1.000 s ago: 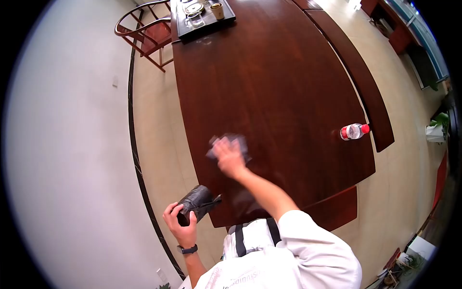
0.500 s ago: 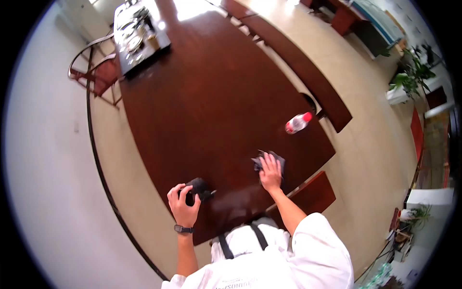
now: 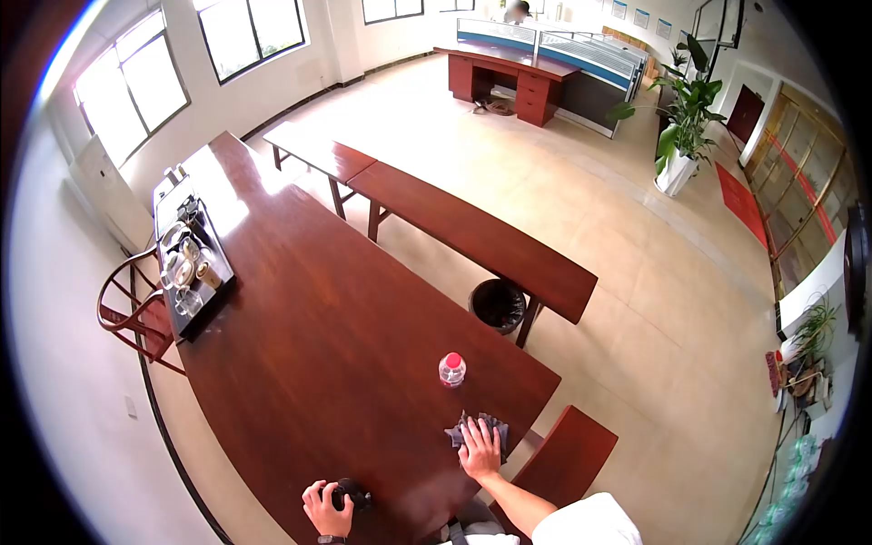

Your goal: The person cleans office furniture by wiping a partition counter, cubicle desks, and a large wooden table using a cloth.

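Note:
At the near left of the dark wooden table (image 3: 300,363), my left hand (image 3: 326,510) curls its fingers round a rounded black object (image 3: 352,493). My fingers cover part of that object, and I cannot tell its kind. Toward the right corner, my right hand (image 3: 480,449) lies with outstretched fingers on a crumpled grey cloth (image 3: 495,429), palm down against the tabletop. Beyond the cloth stands a clear bottle (image 3: 451,371) with a red cap and red liquid low inside.
A black tea tray (image 3: 216,307) with cups and glassware sits at the table's far left, a wooden chair (image 3: 136,309) beside it. Along the right run a long bench (image 3: 472,236), a black bin (image 3: 498,306) and a short bench (image 3: 572,459). A person (image 3: 517,12) is behind the far partition.
My view has tilted up, bringing windows and desks into sight and shifting the hands lower in the picture. The left hand stays on the black object, the right on the cloth.

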A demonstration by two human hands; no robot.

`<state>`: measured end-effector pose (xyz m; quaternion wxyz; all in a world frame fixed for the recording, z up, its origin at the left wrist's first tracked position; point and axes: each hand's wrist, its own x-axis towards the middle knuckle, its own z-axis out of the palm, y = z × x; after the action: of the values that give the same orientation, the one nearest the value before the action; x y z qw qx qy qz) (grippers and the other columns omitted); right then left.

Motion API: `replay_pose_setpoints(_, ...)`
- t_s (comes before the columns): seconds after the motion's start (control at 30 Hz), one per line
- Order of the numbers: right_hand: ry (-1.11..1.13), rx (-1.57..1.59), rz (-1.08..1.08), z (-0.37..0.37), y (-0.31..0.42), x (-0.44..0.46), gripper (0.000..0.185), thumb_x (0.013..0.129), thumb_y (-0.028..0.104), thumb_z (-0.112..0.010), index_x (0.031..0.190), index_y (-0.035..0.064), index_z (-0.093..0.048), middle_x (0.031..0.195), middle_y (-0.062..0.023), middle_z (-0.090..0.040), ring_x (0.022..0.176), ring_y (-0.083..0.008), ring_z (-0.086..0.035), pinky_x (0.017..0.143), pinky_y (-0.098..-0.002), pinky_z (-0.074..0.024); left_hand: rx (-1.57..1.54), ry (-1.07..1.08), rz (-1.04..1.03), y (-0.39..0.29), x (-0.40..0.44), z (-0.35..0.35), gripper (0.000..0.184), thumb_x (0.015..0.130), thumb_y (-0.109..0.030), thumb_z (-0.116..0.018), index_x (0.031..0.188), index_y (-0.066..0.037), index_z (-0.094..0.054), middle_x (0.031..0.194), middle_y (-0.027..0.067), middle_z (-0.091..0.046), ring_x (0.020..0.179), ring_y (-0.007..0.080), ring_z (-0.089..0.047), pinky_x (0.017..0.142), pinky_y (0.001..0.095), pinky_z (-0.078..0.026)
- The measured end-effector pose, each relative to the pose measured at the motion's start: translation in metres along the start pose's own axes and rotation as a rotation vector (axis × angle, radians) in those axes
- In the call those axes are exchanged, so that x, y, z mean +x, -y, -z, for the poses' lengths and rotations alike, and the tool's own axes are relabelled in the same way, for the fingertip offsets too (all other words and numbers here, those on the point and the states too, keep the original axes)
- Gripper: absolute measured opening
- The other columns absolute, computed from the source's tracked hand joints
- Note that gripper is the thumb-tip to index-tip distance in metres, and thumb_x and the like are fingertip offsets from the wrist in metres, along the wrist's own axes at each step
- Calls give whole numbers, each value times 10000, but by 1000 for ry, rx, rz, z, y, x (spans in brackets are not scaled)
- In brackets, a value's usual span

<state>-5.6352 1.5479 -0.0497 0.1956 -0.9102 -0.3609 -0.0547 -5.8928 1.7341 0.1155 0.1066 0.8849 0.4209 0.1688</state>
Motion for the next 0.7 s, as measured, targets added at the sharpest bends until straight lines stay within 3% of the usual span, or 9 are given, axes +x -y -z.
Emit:
replay_pose_setpoints(0.07, 4, 2, 10, 0, -2, 3, 474, 791, 270, -516, 1247, 153, -567, 1394, -10, -456, 1326, -215, -361, 1084, -502, -242, 9, -64, -73, -8, 4, 4, 250, 775, -176, -653, 1004, -82, -622, 1076, 108, -600, 1039, 319, -539, 902, 438, -429)
replay_pose_setpoints(0.13, -3, 9, 31, 2, -3, 1, 472, 791, 268, -517, 1245, 150, -567, 1394, -10, -456, 1323, -213, -365, 1082, -500, -247, 7, 21, 26, -4, 2, -3, 403, 678, -242, -693, 1054, -142, -589, 1249, 82, -486, 1209, 308, -412, 942, 482, -357)
replay_pose_setpoints(0.3, 2, 15, 75, 5, -3, 2, 473, 789, 258, -525, 1245, 139, -562, 1394, -17, -455, 1318, -218, -370, 1079, -503, -249, -21, 78, 18, 7, -3, -3, 457, 730, -310, -653, 1137, -118, -573, 1382, 117, -402, 1300, 331, -338, 1025, 549, -258)
replay_pose_setpoints(0.4, 78, 35, 160, 4, 1, -15, 494, 802, 248, -533, 1283, 137, -518, 1401, -40, -437, 1325, -242, -353, 1077, -510, -242, -96, 27, -7, 15, -11, 7, 440, 740, -283, -643, 1133, -99, -570, 1362, 117, -428, 1291, 326, -355, 1036, 532, -254)
replay_pose_setpoints(0.5, 155, 24, 254, 7, 20, -47, 519, 799, 246, -535, 1306, 144, -498, 1431, -33, -397, 1341, -233, -326, 1077, -512, -239, -167, -175, 53, 32, -35, 17, 294, 803, -216, -601, 1044, -52, -570, 1175, 149, -571, 1115, 306, -540, 968, 491, -387)
replay_pose_setpoints(0.63, 274, 28, 392, 20, 58, -99, 542, 792, 235, -537, 1325, 151, -480, 1453, -30, -365, 1354, -222, -306, 1088, -503, -212, -406, -105, 243, 71, -115, 23, 205, 853, -124, -545, 1018, -38, -631, 1001, 135, -635, 937, 285, -600, 853, 370, -477)
replay_pose_setpoints(0.7, 285, 48, 450, 22, 81, -123, 542, 788, 228, -550, 1320, 152, -483, 1453, -33, -366, 1352, -229, -309, 1081, -515, -215, -439, -38, 338, 92, -156, 27, 195, 846, -123, -555, 1008, -62, -645, 968, 130, -640, 892, 278, -611, 800, 365, -494)
